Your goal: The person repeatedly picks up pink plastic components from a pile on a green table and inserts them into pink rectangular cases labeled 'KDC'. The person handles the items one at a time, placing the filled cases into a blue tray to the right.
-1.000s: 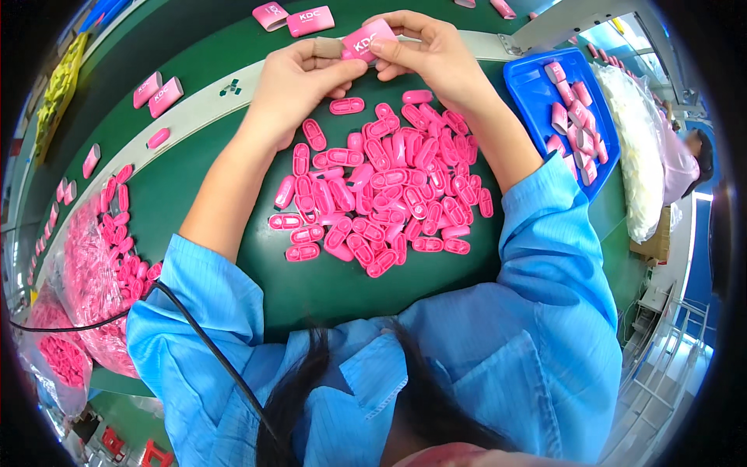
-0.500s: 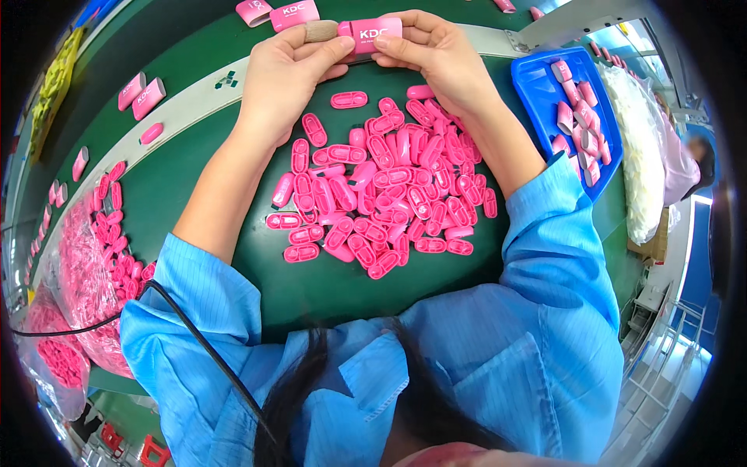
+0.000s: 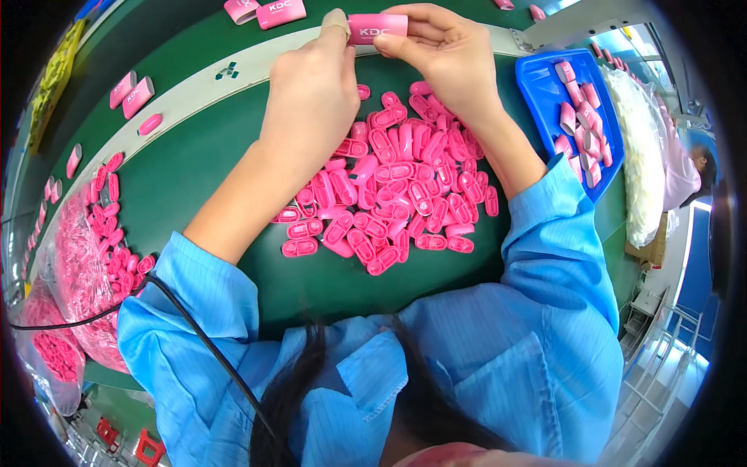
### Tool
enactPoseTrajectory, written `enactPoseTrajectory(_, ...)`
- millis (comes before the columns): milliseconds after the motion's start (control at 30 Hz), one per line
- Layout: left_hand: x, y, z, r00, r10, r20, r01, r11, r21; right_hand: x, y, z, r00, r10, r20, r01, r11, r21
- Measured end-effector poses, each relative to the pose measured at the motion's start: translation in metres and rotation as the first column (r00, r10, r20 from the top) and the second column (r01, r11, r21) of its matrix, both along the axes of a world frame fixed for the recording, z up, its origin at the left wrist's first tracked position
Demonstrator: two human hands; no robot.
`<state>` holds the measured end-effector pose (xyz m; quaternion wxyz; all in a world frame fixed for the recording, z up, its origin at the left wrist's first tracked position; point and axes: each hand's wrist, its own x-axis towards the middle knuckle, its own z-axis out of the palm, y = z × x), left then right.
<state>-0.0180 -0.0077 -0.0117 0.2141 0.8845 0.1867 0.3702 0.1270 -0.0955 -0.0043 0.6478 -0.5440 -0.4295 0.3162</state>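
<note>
A pink oval-tube casing (image 3: 378, 29) with white lettering is raised above the far part of the table. My right hand (image 3: 451, 58) grips its right end, thumb in front and fingers behind. My left hand (image 3: 311, 89) is closed, and a digit wearing a beige finger cover presses against the casing's left end. Whatever lies under that fingertip is hidden. Below both hands, a heap of pink oval end caps (image 3: 397, 191) covers the middle of the green table, some hollow side up; my left forearm hides part of its left side.
To the right stands a blue tray (image 3: 533, 93) holding several pink casings. Loose casings (image 3: 138, 96) lie beyond the pale curved rail (image 3: 257, 66). Clear bags of pink caps (image 3: 74, 272) sit at the left, near a black cable (image 3: 204, 338). A person in pink (image 3: 678, 159) is at the far right.
The pink cap that showed at the casing's left end is no longer visible. My left hand has turned, its covered digit now upright against that end. The casing has shifted slightly up.
</note>
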Motion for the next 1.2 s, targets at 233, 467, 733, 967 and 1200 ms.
enactPoseTrajectory(233, -0.005, 0.024, 0.018, 0.994, -0.061, -0.095, 0.060, 0.998, -0.016, 0.035, 0.044, 0.000, 0.999, 0.025, 0.048, -0.017, 0.987, -0.158)
enactPoseTrajectory(467, -0.021, 0.020, 0.024, 0.861, -0.300, -0.410, 0.288, 0.953, -0.092, 0.089, 0.104, 0.007, 0.833, -0.041, 0.552, 0.261, 0.908, -0.326)
enactPoseTrajectory(733, -0.015, 0.019, 0.020, 0.931, -0.251, -0.264, 0.210, 0.962, -0.173, 0.161, 0.077, -0.001, 0.462, 0.051, 0.886, 0.529, 0.786, -0.321)
enactPoseTrajectory(967, -0.009, 0.038, 0.011, 0.943, -0.242, 0.230, 0.319, 0.449, -0.835, 0.046, 0.013, 0.037, 0.985, 0.171, 0.002, -0.168, 0.971, -0.169)
enactPoseTrajectory(1200, -0.002, 0.036, 0.010, 0.959, -0.132, 0.252, 0.284, 0.426, -0.859, 0.021, 0.007, -0.006, 0.981, 0.124, -0.147, -0.145, 0.980, -0.140)
